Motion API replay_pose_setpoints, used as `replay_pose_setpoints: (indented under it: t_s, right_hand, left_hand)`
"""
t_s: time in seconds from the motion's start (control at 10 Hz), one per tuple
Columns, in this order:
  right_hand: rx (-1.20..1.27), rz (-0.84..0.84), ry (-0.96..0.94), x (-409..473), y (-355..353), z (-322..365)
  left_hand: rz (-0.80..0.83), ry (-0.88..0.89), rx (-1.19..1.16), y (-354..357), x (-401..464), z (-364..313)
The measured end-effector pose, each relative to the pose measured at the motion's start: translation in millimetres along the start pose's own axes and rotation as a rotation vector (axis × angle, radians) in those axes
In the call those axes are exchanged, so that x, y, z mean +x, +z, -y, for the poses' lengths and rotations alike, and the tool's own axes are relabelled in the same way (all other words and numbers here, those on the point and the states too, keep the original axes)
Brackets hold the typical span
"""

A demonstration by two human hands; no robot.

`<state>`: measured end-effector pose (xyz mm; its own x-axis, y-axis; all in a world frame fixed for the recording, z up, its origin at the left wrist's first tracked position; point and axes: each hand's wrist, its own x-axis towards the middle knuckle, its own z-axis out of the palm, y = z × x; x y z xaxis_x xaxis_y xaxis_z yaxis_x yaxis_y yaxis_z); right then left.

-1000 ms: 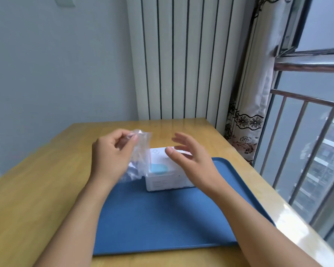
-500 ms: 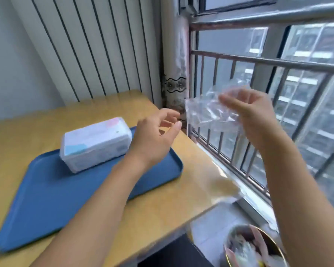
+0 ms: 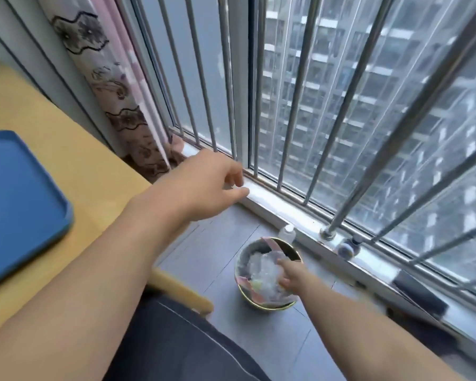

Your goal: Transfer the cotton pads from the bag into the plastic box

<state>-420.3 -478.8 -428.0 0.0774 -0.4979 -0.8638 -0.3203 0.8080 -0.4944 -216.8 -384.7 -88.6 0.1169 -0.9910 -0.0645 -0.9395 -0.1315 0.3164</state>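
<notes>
R hand (image 3: 287, 273) reaches down into a round waste bin (image 3: 270, 305) on the floor by the window sill, fingers on the crumpled clear plastic bag (image 3: 263, 269), which sits in the bin on top of other rubbish; whether the fingers grip it or just touch it can't be told, too blurred. L hand (image 3: 209, 185) hangs in the air above the floor, btwn the bench (image 3: 74, 171) edge and the window bars, holding nothing, fingers loosely curled w/ thumb and forefinger slightly apart. Blue tray (image 3: 22, 204) lies on the bench at left, only its corner in view. A small white-capped bottle (image 3: 287, 232) stands just behind the bin; patterned curtain (image 3: 121, 111) hangs beside the bench. Plastic box and cotton pads out of view.
</notes>
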Motion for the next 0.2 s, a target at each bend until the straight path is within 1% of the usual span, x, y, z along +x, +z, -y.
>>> replay_pose_setpoints:
  t_s: [0.1,0.2]
  right_hand:
    - [-0.05,-0.081,0.027,-0.9,2.6,0.7]
    - [-0.234,-0.219,-0.135,-35.3,7.5,29.8]
  left_hand:
    - [-0.021,0.01,0.006,1.9,2.7,2.0]
    - [-0.015,0.014,-0.009,2.6,1.2,-1.3]
